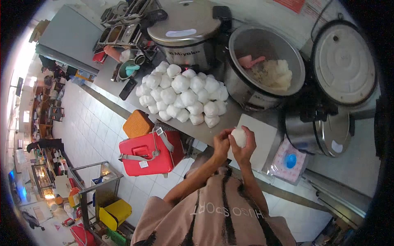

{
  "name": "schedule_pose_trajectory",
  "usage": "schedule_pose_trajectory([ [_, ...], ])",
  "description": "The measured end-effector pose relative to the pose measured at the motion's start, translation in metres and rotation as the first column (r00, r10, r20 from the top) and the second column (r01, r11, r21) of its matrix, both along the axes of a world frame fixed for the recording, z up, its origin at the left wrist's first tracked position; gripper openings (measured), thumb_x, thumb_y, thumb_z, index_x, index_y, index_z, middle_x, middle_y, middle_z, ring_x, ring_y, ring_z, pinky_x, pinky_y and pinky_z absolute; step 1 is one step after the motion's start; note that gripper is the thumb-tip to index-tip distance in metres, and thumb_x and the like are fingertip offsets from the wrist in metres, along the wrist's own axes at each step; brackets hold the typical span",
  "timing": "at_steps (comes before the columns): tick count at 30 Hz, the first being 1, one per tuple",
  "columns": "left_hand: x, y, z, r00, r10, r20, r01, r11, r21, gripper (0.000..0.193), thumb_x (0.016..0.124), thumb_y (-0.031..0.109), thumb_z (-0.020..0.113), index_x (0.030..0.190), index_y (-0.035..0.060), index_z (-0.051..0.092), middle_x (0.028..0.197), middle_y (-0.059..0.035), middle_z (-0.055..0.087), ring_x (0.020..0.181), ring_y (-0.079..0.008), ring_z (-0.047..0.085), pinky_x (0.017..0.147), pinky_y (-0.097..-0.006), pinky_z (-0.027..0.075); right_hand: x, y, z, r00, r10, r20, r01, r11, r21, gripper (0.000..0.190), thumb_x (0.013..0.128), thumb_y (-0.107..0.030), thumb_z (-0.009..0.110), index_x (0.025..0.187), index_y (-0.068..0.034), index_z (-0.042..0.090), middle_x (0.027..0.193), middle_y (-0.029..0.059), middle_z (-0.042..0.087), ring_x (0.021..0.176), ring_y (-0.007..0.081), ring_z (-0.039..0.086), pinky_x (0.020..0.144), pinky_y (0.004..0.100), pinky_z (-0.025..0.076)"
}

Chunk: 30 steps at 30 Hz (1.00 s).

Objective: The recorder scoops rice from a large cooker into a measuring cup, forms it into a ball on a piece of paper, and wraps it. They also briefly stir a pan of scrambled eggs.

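Between my hands is a round white portion, likely rice, in a thin wrapper (239,137). My right hand (246,149) cups it from the right and below. On its left side, the fingers of my left hand (220,143) pinch at the wrapper. Both hands are above the left edge of a white board (261,135) at the counter's front. A heap of similar wrapped white balls (181,95) lies further back to the left. Beyond the board, a rice cooker (246,92) without its lid holds white rice (277,75) and a pink scoop (251,61).
Behind the heap stands a closed Miyako cooker (184,30). Another cooker (318,132) is at right, below a raised lid (344,63). A blue object (290,160) rests on plastic-covered sheets (284,175). A phone (127,89) lies left; a red cooler box (147,160) stands below the counter.
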<state>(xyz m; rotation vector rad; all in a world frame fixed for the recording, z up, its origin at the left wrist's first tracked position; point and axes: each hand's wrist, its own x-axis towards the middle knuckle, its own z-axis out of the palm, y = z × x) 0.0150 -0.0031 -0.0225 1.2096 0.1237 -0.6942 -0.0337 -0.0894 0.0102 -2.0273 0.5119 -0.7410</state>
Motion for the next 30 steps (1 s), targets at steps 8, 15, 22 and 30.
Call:
schedule_pose_trajectory([
  [8,0.046,0.035,0.003,0.983,0.112,-0.145,-0.118,0.993,-0.03,0.033,0.094,0.012,0.041,0.118,-0.0055,0.055,0.105,-0.0076,0.06,0.095,-0.0148,0.055,0.085,-0.0267,0.044,0.067,0.03,-0.013,0.995,0.096,-0.029,-0.081,0.936,0.343,0.06,0.077,-0.033,0.074,0.12,-0.002,0.047,0.111,0.0189,0.058,0.102,0.0301,0.058,0.085,0.039,0.046],
  [15,0.111,0.056,-0.079,0.98,0.153,-0.125,-0.128,0.974,0.186,0.038,0.095,0.02,0.046,0.128,0.0023,0.049,0.118,-0.0068,0.057,0.105,-0.0171,0.053,0.086,-0.0296,0.043,0.181,0.028,-0.042,0.939,0.305,-0.162,-0.243,0.916,0.319,0.063,0.074,-0.035,0.074,0.118,-0.002,0.043,0.112,0.0218,0.053,0.1,0.0374,0.054,0.085,0.0467,0.042],
  [22,0.119,0.054,-0.075,0.968,0.176,-0.181,-0.169,0.984,0.053,0.051,0.093,0.019,0.049,0.14,0.0037,0.035,0.134,-0.0068,0.046,0.117,-0.0182,0.045,0.095,-0.0301,0.036,0.185,0.017,-0.066,0.851,0.213,-0.48,-0.354,0.908,-0.223,0.082,0.074,-0.047,0.07,0.129,0.003,0.035,0.119,0.0255,0.047,0.113,0.0401,0.042,0.094,0.0506,0.032],
  [30,0.121,0.084,-0.019,0.957,0.274,0.096,-0.288,0.937,0.197,0.039,0.085,0.006,0.053,0.123,0.0021,0.046,0.117,-0.007,0.051,0.105,-0.0176,0.048,0.09,-0.0302,0.038,0.233,-0.12,0.132,0.964,0.01,-0.264,-0.093,0.948,-0.304,0.017,0.072,-0.005,0.067,0.088,-0.003,0.064,0.1,0.013,0.061,0.083,0.0242,0.062,0.074,0.033,0.049],
])
